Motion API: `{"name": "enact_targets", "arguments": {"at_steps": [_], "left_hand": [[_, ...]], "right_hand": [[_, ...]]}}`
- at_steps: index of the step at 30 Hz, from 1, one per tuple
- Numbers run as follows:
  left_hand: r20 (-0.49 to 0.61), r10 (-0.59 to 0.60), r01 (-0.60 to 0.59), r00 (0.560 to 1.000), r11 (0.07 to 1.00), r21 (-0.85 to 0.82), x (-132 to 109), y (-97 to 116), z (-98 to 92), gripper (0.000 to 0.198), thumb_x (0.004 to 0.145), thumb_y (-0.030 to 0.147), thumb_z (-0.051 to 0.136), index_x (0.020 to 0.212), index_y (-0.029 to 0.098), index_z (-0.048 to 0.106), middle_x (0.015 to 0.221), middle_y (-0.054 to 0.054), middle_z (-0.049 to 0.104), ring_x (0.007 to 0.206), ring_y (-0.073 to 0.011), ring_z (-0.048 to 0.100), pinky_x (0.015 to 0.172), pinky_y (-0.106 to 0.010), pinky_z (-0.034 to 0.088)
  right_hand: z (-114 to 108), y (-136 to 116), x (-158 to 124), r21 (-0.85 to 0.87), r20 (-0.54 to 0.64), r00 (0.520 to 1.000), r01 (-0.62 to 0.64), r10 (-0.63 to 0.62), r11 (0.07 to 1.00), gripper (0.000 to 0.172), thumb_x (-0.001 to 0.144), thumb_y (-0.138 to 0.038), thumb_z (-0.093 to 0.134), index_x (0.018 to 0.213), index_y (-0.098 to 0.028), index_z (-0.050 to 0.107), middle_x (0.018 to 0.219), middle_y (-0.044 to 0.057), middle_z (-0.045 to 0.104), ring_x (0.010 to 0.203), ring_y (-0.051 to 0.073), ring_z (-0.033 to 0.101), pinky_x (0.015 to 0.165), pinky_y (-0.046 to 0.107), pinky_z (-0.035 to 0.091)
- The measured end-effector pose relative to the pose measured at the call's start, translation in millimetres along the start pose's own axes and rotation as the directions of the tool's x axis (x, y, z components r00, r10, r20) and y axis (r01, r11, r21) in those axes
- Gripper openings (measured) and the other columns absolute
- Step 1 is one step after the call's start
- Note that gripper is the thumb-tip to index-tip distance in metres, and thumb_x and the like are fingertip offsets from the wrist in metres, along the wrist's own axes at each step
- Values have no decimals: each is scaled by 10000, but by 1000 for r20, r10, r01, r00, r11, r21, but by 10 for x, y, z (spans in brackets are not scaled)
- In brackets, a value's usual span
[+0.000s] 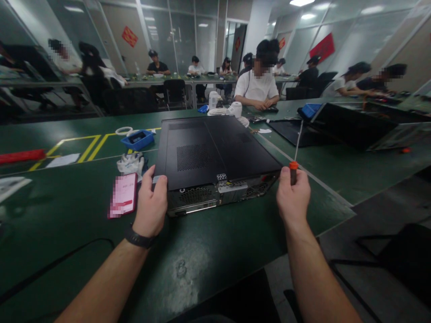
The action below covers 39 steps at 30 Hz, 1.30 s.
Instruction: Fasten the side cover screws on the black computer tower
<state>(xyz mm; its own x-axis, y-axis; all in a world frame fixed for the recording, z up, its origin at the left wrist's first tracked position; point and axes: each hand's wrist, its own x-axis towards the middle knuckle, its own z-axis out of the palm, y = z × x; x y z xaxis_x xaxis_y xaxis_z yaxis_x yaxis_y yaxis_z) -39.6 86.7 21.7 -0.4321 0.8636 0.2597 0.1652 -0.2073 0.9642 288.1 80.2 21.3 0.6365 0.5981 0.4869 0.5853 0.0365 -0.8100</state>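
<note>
A black desktop computer case (222, 143) lies flat on the green table, its vented metal rear panel facing me. My left hand (151, 202) grips the near left corner, thumb on the top edge; its other fingers are partly hidden. In my right hand (293, 197) is a screwdriver (293, 168) with an orange and dark handle, its long shaft pointing up. That hand is closed round the handle and sits against the case's near right corner; whether it also grips the case I cannot tell.
Left of the case are a phone (123, 195), work gloves (129, 163) and a blue bin (138, 140). An opened computer case (367, 125) stands at the right beside a black panel (296, 132). A co-worker (257, 85) sits across the table. A chair (400, 251) is at the lower right.
</note>
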Motion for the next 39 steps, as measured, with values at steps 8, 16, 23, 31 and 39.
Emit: {"name": "enact_targets", "arguments": {"at_steps": [8, 16, 23, 31, 39], "left_hand": [[-6, 12, -12, 1000, 1000, -23, 102, -94, 98, 583, 904, 437, 611, 1423, 180, 542, 1392, -113, 627, 1264, -252, 593, 1112, -387, 468], [-9, 38, -38, 999, 998, -40, 272, -170, 291, 552, 892, 422, 601, 1388, 185, 554, 1332, -114, 653, 1268, -263, 597, 1163, -423, 427], [2, 30, -30, 1000, 999, -29, 288, -154, 329, 565, 900, 439, 587, 1403, 186, 535, 1333, -119, 650, 1248, -266, 607, 1136, -429, 455], [-44, 109, -104, 993, 989, 102, 271, -36, 245, 618, 862, 379, 667, 1418, 160, 511, 1477, -171, 543, 1395, -294, 505, 1209, -463, 358], [231, 614, -655, 755, 685, 320, -56, 409, 338, 382, 860, 267, 670, 1236, 197, 668, 1387, -107, 652, 1352, -281, 568, 1187, -508, 398]], "right_hand": [[102, 39, 131, -1, 15, 1000, 1, -1, 1000, 462, 900, -690, 509, 877, -230, 543, 748, -15, 565, 699, 180, 508, 697, 327, 373], [220, 132, 275, 1, 48, 998, -27, 27, 1000, 485, 886, -706, 514, 902, -224, 567, 745, -8, 588, 698, 184, 505, 708, 336, 369], [89, -11, 140, 3, 38, 998, 59, -59, 998, 402, 920, -613, 528, 957, -218, 590, 828, 13, 600, 747, 188, 522, 752, 347, 407], [-362, -323, -377, 96, 12, 993, 117, -119, 988, 303, 883, -507, 651, 972, -227, 581, 756, -19, 597, 642, 154, 554, 624, 297, 441], [-573, -565, -607, 247, 29, 967, 240, -254, 939, 146, 856, -292, 676, 975, -241, 608, 800, -11, 660, 654, 142, 650, 585, 270, 530]]}}
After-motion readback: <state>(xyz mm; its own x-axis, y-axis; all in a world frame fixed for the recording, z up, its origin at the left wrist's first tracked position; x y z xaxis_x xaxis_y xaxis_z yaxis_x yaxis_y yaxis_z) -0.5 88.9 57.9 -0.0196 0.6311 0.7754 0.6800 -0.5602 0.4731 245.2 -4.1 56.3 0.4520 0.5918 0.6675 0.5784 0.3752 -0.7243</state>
